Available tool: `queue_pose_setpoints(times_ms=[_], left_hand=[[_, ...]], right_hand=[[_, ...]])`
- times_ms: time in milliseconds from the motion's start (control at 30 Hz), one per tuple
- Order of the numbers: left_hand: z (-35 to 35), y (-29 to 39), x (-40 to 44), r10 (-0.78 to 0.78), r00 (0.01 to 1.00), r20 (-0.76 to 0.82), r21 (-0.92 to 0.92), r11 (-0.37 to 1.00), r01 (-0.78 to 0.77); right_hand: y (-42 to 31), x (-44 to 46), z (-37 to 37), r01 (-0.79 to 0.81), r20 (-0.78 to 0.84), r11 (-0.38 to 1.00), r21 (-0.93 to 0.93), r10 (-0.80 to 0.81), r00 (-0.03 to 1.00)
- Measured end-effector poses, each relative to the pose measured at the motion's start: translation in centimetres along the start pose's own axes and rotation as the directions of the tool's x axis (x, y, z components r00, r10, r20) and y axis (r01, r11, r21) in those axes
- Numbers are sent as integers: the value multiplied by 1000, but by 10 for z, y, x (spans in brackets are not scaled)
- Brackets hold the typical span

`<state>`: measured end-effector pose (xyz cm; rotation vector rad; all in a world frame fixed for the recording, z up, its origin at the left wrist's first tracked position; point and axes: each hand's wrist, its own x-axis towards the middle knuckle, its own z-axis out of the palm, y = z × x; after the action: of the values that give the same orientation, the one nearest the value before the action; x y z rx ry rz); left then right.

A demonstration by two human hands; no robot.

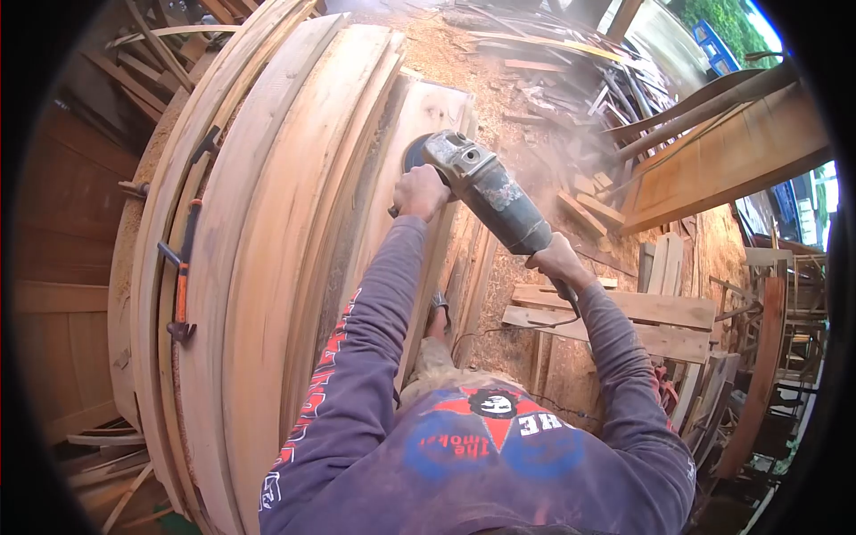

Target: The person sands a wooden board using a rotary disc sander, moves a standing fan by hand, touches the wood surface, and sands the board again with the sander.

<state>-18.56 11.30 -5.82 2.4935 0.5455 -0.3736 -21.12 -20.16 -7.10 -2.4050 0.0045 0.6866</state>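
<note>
An angle grinder [499, 201] with a worn grey body lies slantwise across the middle of the head view. My left hand [421, 193] is closed near its head, around what looks like the side handle. Its rear end is gripped by my right hand [560, 259], with the cord running down from there. The dark disc [414, 153] shows beside my left hand, over a pale wooden board [433, 100]. Whether the disc touches the wood I cannot tell, since my hand and the tool head hide the contact.
Long planks [285, 160] lie side by side to the left, with an orange-handled hammer [183, 285] on them. Sawdust and scrap wood [593, 98] cover the ground ahead. Joined boards [624, 316] stand at the right. A foot [438, 312] shows below the grinder.
</note>
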Motion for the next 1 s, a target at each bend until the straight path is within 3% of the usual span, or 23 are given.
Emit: queue_pose_setpoints(times_ms=[67, 100, 333, 433, 500, 600, 767, 1000], left_hand=[[18, -20, -32, 1, 999, -49, -7, 1000, -1], [24, -29, -51, -6, 999, -50, -13, 1000, 6], [52, -85, -185, -75, 996, -41, -33, 997, 74], [61, -107, -233, -111, 994, -16, -84, 990, 109], [72, -125, -266, -182, 983, -18, -134, 975, 178], [79, -152, -302, -262, 965, -28, -192, 949, 252], [105, -189, -359, -202, 978, -47, -232, 955, 186], [127, -223, -454, -304, 944, -126, -327, 912, 250]], right_hand=[[5, -35, 11, 74, 31, 996, -40, -73, 997], [6, -51, 15, -23, 50, 996, -87, 28, 998], [34, -162, 64, 27, 95, 995, -99, -18, 995], [50, -201, 88, -19, 157, 993, -115, 37, 987], [69, -215, 104, 167, 108, 979, -113, -155, 982], [68, -238, 121, 129, 169, 986, -108, -110, 979], [70, -268, 137, 274, 276, 946, -172, -221, 935], [66, -307, 156, 398, 439, 914, -77, -327, 837]])
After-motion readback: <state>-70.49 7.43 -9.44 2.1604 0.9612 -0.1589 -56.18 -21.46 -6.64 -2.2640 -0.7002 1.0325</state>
